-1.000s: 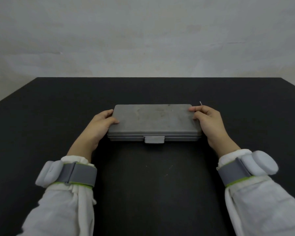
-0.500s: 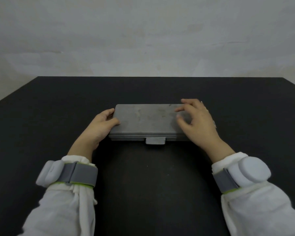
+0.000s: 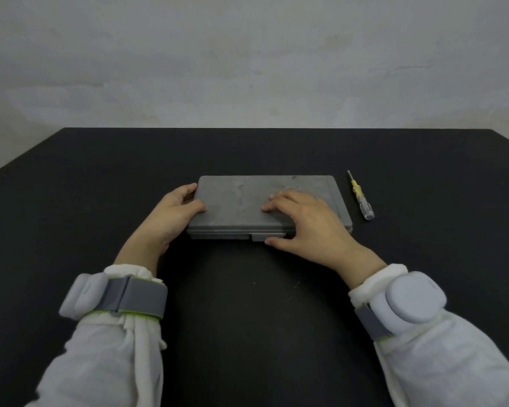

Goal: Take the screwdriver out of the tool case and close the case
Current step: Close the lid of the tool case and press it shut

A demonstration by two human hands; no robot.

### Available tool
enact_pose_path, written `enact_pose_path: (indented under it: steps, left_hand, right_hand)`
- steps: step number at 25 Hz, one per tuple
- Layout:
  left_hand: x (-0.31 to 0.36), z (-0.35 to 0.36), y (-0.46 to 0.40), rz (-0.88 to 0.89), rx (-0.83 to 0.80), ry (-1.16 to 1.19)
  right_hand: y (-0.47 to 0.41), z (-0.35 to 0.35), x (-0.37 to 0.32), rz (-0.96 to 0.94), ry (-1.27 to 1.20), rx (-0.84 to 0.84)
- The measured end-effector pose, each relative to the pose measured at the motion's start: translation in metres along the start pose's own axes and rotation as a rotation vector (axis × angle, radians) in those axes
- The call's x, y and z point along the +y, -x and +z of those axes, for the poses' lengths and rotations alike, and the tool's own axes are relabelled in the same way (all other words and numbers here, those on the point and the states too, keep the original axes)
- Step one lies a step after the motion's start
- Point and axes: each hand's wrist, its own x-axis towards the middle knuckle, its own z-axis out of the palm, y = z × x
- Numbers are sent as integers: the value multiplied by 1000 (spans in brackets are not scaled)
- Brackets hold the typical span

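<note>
Since half a second ago, my right hand [image 3: 309, 223] has slid nearer along the lid, from the far right part of the tool case [image 3: 238, 201] to its front edge, and the screwdriver [image 3: 361, 196] it hid is now in plain view. That hand lies flat and spread on the lid, fingers extended, with the thumb against the front edge beside the grey latch [image 3: 258, 237]; it grips nothing. My left hand [image 3: 175, 214] is unchanged: it is curled around the left end of the case, thumb on top of the lid, fingers along the side. The case lies closed on the black table [image 3: 247, 318], long side toward me. The screwdriver lies on the table just beside the right end of the case, apart from it, tip pointing away from me, clear handle nearest.
</note>
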Motion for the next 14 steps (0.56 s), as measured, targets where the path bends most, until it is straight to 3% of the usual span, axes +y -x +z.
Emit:
enact_pose_path:
  steps: [14]
  left_hand:
    - [-4, -3, -2, -7, 7, -31]
  right_hand:
    - [0, 1, 0, 40, 87, 55]
